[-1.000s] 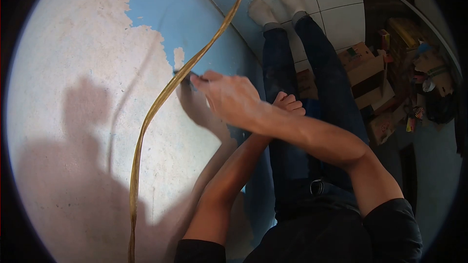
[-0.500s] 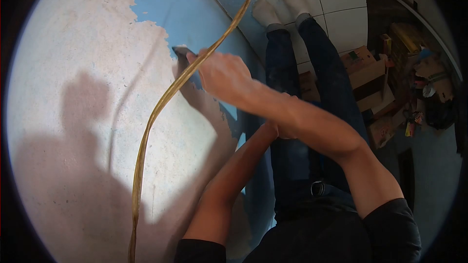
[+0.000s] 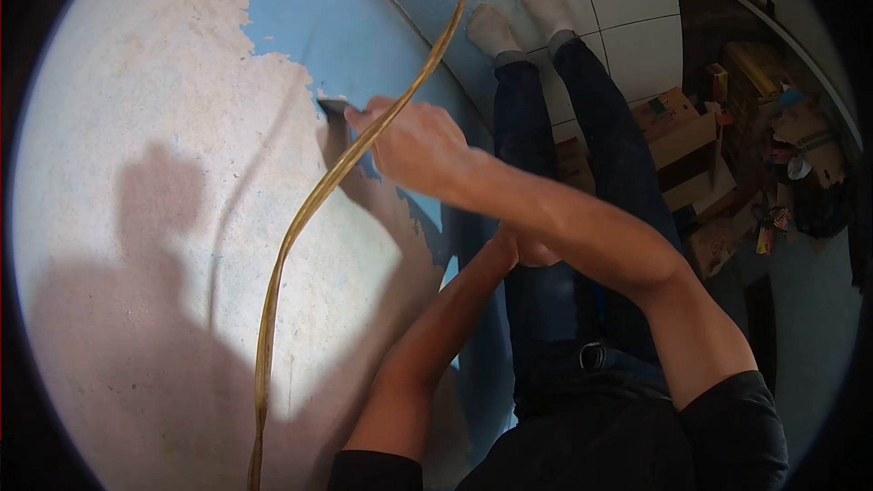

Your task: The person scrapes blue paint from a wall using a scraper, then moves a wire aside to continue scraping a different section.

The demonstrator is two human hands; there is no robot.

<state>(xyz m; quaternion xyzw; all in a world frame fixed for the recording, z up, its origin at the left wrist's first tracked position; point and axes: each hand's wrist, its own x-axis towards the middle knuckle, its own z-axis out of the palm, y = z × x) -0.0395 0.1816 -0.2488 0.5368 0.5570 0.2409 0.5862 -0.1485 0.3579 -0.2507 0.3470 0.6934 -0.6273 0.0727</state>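
My right hand (image 3: 418,141) is closed around a scraper (image 3: 335,106), whose blade lies against the wall (image 3: 173,64). The blade is at the ragged border between blue paint (image 3: 318,5) and a pale, stripped patch. Most of the scraper's handle is hidden in my fingers. Below my right forearm, my left hand (image 3: 536,253) is near my thighs. That forearm covers its fingers, so what it holds, if anything, does not show.
A twisted yellowish cord (image 3: 309,205) hangs across the view, in front of the wall and my right hand. Opened cardboard boxes (image 3: 682,141) and mixed clutter (image 3: 805,150) are on the right. My feet stand on pale floor tiles (image 3: 632,55) speckled with blue bits.
The scraper blade has shifted slightly down and left along the paint border. Less of my left hand shows around my right forearm. The view has moved a little.
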